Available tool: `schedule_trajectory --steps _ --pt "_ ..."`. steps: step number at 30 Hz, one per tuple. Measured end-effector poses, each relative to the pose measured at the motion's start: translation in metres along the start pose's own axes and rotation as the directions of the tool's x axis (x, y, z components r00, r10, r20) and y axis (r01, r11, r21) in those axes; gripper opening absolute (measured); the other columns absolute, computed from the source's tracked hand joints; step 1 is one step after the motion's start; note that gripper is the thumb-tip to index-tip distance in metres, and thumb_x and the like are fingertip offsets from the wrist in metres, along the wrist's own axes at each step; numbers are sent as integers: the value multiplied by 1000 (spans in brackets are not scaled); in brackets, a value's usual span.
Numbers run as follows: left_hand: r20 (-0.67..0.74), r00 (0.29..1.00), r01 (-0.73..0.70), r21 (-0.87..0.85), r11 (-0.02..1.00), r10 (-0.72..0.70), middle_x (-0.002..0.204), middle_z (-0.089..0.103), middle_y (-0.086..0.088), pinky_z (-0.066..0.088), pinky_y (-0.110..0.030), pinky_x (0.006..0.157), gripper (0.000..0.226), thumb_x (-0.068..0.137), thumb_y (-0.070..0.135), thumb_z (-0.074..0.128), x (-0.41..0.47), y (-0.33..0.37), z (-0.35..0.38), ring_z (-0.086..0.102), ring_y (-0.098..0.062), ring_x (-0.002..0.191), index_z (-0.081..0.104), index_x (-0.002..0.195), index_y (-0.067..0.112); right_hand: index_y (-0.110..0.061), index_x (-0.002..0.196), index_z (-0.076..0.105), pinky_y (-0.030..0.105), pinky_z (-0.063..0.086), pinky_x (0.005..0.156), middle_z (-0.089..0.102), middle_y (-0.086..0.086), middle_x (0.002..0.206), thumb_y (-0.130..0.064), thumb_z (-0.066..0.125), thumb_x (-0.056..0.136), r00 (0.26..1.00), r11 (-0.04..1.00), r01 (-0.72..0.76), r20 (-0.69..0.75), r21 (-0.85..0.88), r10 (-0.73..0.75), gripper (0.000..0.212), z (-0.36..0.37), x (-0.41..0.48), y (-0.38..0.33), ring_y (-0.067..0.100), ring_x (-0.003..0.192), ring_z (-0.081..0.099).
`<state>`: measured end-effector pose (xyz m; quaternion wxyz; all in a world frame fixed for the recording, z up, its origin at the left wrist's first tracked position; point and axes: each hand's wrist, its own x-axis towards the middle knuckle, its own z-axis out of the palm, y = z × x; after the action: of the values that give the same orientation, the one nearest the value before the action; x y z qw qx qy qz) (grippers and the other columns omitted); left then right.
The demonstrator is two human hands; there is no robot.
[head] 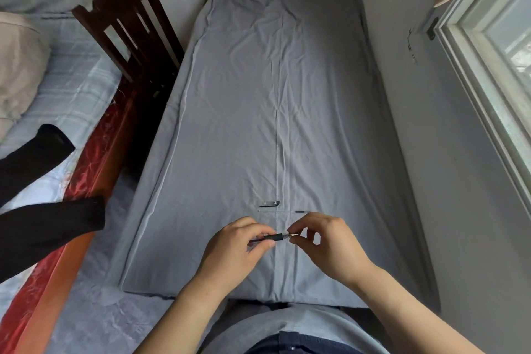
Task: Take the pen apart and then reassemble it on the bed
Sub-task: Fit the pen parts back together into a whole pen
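Note:
Over the near end of the grey bed sheet (275, 95), my left hand (232, 247) grips the dark pen barrel (273, 238), which lies level and points right. My right hand (324, 241) pinches the small metal tip piece (292, 235) at the barrel's right end. Just beyond my hands, a thin clear ink refill (284, 211) lies flat on the sheet. A small dark pen cap with a clip (269, 204) rests a little farther away, to the left of the refill.
A dark wooden chair (135, 29) stands against the bed's left side. A second bed with a red frame (86, 181) and black cloth (43, 210) lies at left. A wall and a window frame (488, 66) run along the right.

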<state>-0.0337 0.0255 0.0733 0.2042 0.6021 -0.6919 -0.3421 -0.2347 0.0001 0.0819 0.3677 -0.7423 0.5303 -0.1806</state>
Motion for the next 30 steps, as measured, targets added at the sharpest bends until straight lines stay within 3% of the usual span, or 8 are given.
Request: schedule_trajectory --steps 6,10,13,18,21,24,28,30 --pt "-1 1000 -24 29 999 24 84 58 22 49 -22 71 15 82 34 63 2 1 -1 56 1 83 65 97 36 -27 89 67 33 50 69 66 -6 85 -28 62 86 998 1000 10 64 3 -10 6 1 2 -1 9 71 56" --pt "13 1000 -23 29 999 22 86 60 20 50 -23 72 15 82 35 63 0 0 0 57 2 84 64 96 38 -24 99 64 36 51 72 66 -7 93 -40 53 89 993 999 4 116 -41 1 22 3 0 1 11 73 57" --pt "-1 1000 -11 34 999 11 84 58 23 49 -20 70 15 81 35 64 1 -1 -1 56 4 84 64 96 38 -28 114 53 31 52 70 59 -14 104 -45 62 82 994 998 -27 104 -60 34 37 5 -2 3 10 73 59" --pt "1 1000 -6 64 998 6 82 57 23 49 -22 71 15 80 33 66 5 -4 -5 56 3 82 64 94 38 -25 93 57 39 53 65 58 -9 97 -32 62 85 999 998 3 52 -70 0 12 7 -1 3 11 70 58" --pt "-1 1000 -6 77 997 6 84 58 21 50 -24 71 17 81 34 64 1 -5 -3 56 3 83 61 97 39 -24 97 62 37 53 68 59 -8 101 -36 56 88 998 999 9 62 -53 -6 16 7 -1 3 11 71 58" --pt "-12 1000 0 66 998 1 85 60 18 51 -26 71 16 82 35 63 -4 -6 0 56 3 83 61 97 39 -28 111 57 30 52 71 55 -13 112 -39 65 82 995 999 -7 99 -50 12 32 6 -1 3 6 76 57" --pt "-4 1000 10 70 998 -9 87 61 17 52 -30 72 12 83 35 61 -6 -5 4 56 1 83 63 95 37 -27 90 59 38 53 72 54 -13 100 -30 66 82 992 999 1 130 -38 4 11 10 2 0 7 76 57" --pt "-10 1000 10 77 997 -9 87 61 16 52 -29 72 12 84 35 61 -6 -6 3 56 1 83 63 95 37 -26 90 61 39 53 73 53 -14 99 -32 61 86 991 999 -4 134 -44 10 7 13 5 -1 8 76 57"
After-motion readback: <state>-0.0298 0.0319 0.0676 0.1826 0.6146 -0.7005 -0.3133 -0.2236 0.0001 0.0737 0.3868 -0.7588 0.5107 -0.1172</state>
